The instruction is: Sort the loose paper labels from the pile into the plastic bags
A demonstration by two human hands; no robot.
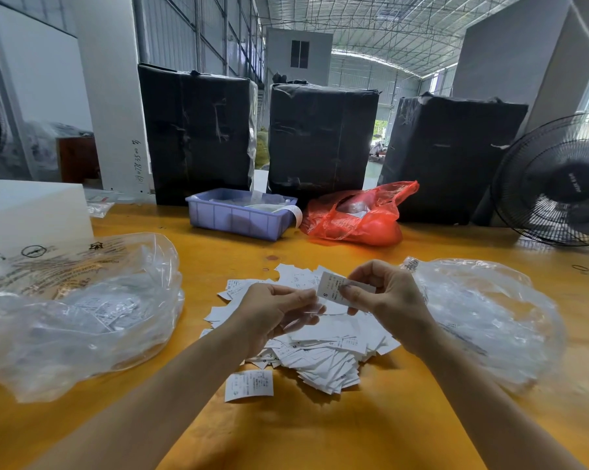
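Pinching S label [334, 289] in right hand [384, 296], over pile [320, 351]; right bag [483, 320] just beside, nearer than left hand [272, 313], loosely curled

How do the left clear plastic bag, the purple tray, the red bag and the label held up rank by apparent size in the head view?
1. left clear plastic bag, though nearness enlarges it
2. purple tray and red bag, too alike to rank
3. label, pinched by the right hand

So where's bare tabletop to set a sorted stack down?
Free: the near edge of the table between the forearms, below the pile of labels; also the strip between the pile and the purple tray. Crowded: the left clear bag and right clear bag flank the pile.
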